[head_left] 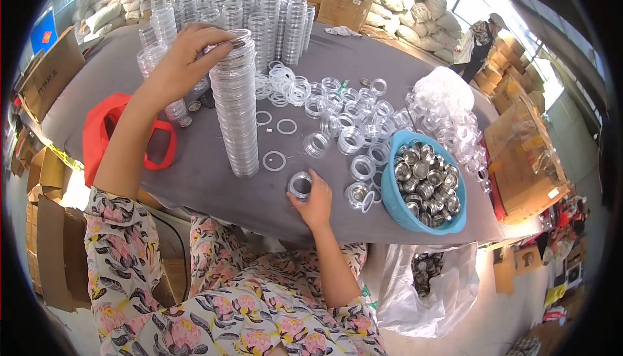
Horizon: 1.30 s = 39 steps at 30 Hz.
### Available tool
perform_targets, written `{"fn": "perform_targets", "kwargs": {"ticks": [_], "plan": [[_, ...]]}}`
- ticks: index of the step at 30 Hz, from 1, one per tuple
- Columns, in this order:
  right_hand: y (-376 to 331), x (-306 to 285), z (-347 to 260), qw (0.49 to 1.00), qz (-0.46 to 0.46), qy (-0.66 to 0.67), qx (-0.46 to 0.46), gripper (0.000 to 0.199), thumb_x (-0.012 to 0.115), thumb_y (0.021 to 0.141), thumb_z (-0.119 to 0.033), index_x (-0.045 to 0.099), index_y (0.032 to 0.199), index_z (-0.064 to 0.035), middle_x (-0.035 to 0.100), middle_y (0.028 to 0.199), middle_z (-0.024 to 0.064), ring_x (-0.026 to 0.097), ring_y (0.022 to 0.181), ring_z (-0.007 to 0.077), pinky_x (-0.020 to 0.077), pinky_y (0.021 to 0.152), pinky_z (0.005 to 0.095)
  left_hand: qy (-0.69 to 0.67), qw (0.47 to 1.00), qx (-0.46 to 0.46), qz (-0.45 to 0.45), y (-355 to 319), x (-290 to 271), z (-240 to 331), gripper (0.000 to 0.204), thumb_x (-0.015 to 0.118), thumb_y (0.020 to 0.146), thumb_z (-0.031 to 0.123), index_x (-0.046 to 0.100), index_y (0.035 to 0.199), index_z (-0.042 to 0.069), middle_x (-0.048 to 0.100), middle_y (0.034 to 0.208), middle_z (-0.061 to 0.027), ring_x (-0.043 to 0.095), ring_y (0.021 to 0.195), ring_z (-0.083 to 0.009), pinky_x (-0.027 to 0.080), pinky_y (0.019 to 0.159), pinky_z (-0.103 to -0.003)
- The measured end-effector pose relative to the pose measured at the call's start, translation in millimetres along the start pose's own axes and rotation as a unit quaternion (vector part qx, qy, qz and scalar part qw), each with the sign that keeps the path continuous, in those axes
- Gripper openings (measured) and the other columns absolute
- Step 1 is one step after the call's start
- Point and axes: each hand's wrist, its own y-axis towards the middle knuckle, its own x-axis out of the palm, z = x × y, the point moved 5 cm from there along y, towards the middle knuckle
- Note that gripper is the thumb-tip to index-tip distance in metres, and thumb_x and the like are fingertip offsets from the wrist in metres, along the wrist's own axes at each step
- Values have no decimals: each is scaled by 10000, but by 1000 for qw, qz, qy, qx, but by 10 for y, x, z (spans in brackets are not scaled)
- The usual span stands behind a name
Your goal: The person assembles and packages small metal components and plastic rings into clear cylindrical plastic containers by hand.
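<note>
A tall stack of clear plastic ring-shaped cups [237,112] rises from the table, left of the middle. My left hand [188,57] is closed at its top, thumb and fingers gripping the uppermost cup. Low on the tabletop, my right hand [316,203] pinches a single clear plastic ring-shaped cup [292,191] between thumb and fingers. Several flat white rings [286,126] lie between the stack and a heap of loose clear cups [351,138]. To the right of that hand stands a blue basket [394,204] holding silvery metal cups [420,170].
More stacks of clear cups [257,38] crowd the far left of the grey-covered table [214,203]. A red bag [97,138] lies left. Clear pieces and white plastic [448,90] pile up far right. Cardboard boxes [529,151] flank the table; another person [479,44] stands beyond it.
</note>
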Motion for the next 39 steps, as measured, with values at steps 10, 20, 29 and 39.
{"fn": "perform_targets", "kwargs": {"ticks": [10,20,29,39], "plan": [[37,-14,-50,1000,-18,19,2,816,792,609,-283,397,1276,-29,525,1156,157,491,1082,310,368,925,421,26,994,66,88,-150,87,270,323,572,827,107,566,1145,50,549,1178,-136,466,1156,-295,302,1019,-423],[-48,42,149,929,130,345,25,692,638,807,-240,312,1374,-15,462,1288,148,460,1150,272,311,1022,394,-289,877,276,-268,-465,2379,1924,419,604,803,226,522,1187,79,506,1228,-134,486,1121,-339,374,957,-453],[-19,368,388,940,-65,308,132,729,653,805,-292,308,1384,-16,452,1317,137,471,1135,256,336,994,356,-183,744,212,-607,-320,3743,2872,547,469,860,520,606,1108,52,565,1114,-169,573,984,-334,450,844,-399],[34,-4,138,991,73,105,49,715,689,732,-335,402,1296,-1,543,1164,184,523,1064,318,368,932,417,-306,882,72,-350,-286,3778,2704,448,558,790,115,481,1228,173,643,857,-164,621,788,-339,477,699,-463]]}}
